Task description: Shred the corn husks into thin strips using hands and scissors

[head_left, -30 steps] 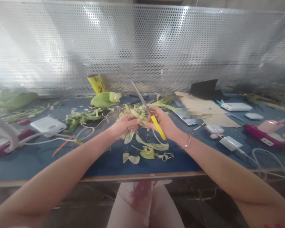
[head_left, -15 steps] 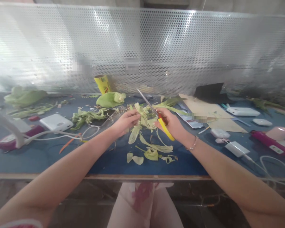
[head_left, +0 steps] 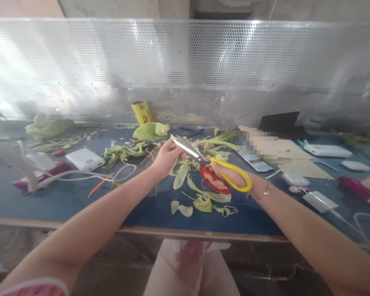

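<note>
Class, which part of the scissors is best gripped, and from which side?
Grip the scissors by the yellow loop and red loop, coming from the near right. Both loops lie on that side, at the right hand, while the blades slant away toward the left hand, which should keep the grip off the edges.

Along the back of the blue worktop (head_left: 135, 207) runs a perforated metal screen (head_left: 179, 53), and there's a yellow tube (head_left: 142, 113) standing right in front of it! Over on the left, a white box (head_left: 84, 159) sits near a magenta power strip (head_left: 57, 169), an orange strip (head_left: 100, 185) close by. Across to the right: a lit phone (head_left: 260, 163), brown card (head_left: 305, 169), a black folded sheet (head_left: 280, 123) behind, and a white charger (head_left: 320, 201) trailing its cable (head_left: 347, 222)!
</note>
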The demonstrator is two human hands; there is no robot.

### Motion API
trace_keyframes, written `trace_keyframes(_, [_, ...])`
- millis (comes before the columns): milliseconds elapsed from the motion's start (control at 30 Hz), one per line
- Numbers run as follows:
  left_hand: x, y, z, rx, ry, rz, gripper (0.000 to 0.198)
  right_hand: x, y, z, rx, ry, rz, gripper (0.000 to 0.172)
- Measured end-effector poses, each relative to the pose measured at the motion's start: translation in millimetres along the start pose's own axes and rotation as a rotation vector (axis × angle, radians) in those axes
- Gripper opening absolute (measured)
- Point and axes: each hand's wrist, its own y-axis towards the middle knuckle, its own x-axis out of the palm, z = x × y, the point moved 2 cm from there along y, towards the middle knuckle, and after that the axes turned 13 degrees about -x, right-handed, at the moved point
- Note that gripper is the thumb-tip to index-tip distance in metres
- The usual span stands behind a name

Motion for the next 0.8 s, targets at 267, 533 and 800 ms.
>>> trace_keyframes(267, [1.9,-0.3,-2.8,-0.013,-0.105,0.026,0.028,3.4,0.6,-2.6,0.075,0.243,0.001,0.039])
trace_keyframes(533, [13.0,-9.4,-0.7,-0.02,-0.001,-0.033,0.032,2.7,1.1,-2.4,0.04,0.16,-0.011,0.039])
trace_keyframes(800, [15.1,-12.6,-1.7,-0.004,0.11,-0.141,0.039,-2.1,-2.5,1.3,0.048,0.043,-0.052,0.048])
